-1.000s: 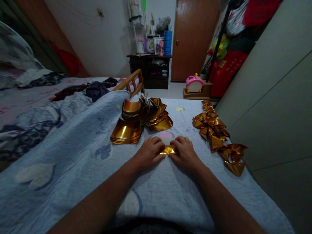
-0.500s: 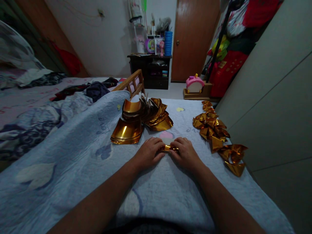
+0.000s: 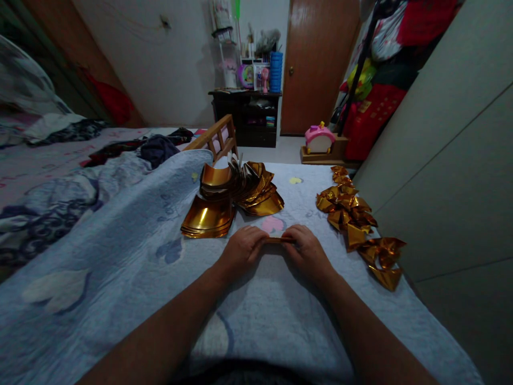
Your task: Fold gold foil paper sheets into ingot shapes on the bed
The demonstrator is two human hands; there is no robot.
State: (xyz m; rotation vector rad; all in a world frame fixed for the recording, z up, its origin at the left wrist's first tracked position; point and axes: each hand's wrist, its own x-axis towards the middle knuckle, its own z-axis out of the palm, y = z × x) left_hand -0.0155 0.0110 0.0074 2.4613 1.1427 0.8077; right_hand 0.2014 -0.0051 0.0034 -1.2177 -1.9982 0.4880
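A narrow strip of folded gold paper [image 3: 274,240] stretches between my two hands, just above the blue bedspread [image 3: 256,321]. My left hand [image 3: 245,247] pinches its left end, and my right hand [image 3: 303,245] pinches its right end. Beyond my left hand lie fanned stacks of shiny gold sheets [image 3: 209,215], some curved upward. To the right of my right hand, a row of folded gold paper pieces [image 3: 349,211] runs along the edge of the bedspread. The fingertips partly cover the strip's ends.
A wooden rail [image 3: 216,135] rises behind the gold sheets. Rumpled clothes [image 3: 158,149] lie at the left. Past the far edge are a dark cabinet [image 3: 245,120] and a pink toy [image 3: 319,139]. A pale smooth panel [image 3: 449,160] borders the right side.
The gold paper between my hands now looks thinner and flatter, its bright face turned away. Both hands have shifted slightly, with the fingers pinching closer at its ends.
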